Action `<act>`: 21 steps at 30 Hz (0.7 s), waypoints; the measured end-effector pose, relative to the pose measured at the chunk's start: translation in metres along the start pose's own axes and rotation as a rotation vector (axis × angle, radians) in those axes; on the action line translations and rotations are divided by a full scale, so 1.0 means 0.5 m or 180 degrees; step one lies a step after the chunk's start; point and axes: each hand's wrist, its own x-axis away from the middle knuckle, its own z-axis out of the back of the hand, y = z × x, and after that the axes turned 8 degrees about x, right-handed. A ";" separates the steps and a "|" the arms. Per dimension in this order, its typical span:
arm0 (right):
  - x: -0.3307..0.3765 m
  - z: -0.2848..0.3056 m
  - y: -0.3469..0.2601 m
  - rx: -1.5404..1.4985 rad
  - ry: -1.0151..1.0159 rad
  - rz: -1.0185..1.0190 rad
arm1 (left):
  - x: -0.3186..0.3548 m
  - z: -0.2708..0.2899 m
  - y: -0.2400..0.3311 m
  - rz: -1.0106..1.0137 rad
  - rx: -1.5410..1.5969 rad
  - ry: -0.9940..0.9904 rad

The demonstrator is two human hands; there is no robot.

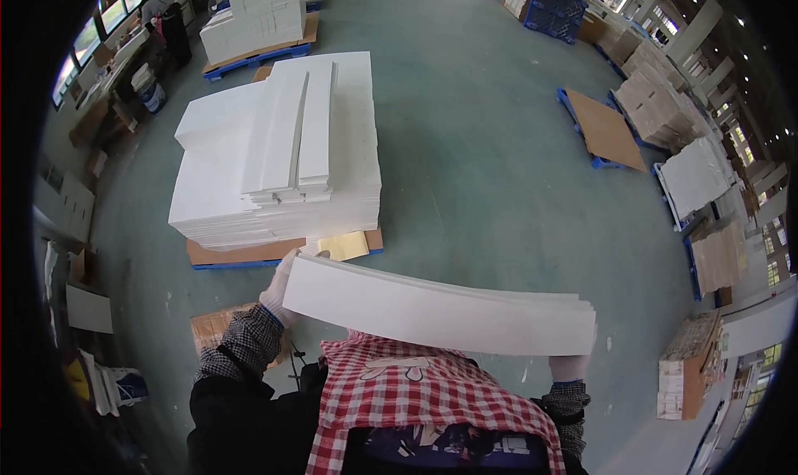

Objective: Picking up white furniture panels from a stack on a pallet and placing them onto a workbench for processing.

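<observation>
Because white strips (440, 309) at 5 o'clock mostly hide the right hand (568, 367), I cannot tell its fingers' state; the partly covered left hand (280, 288), at 8 o'clock, pinches their end.

White strips (440, 309) hide most of the right hand (568, 368), including its fingertips

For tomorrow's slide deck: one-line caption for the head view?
Left hand and right hand hold long white strips near a blue pallet stacked with white sheets.
</observation>
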 end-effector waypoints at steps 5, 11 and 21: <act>-0.384 -0.035 -0.045 0.1576 -0.0639 0.0156 | -0.113 -0.106 -0.069 -0.0528 0.0711 0.0198; -0.755 -0.228 -0.050 0.3523 -0.1856 0.0641 | -0.190 -0.193 -0.122 -0.1155 0.1653 0.0529; -1.206 -0.586 0.196 0.2068 -0.3300 -0.0894 | -0.427 -0.186 -0.060 -0.2460 0.1483 0.0942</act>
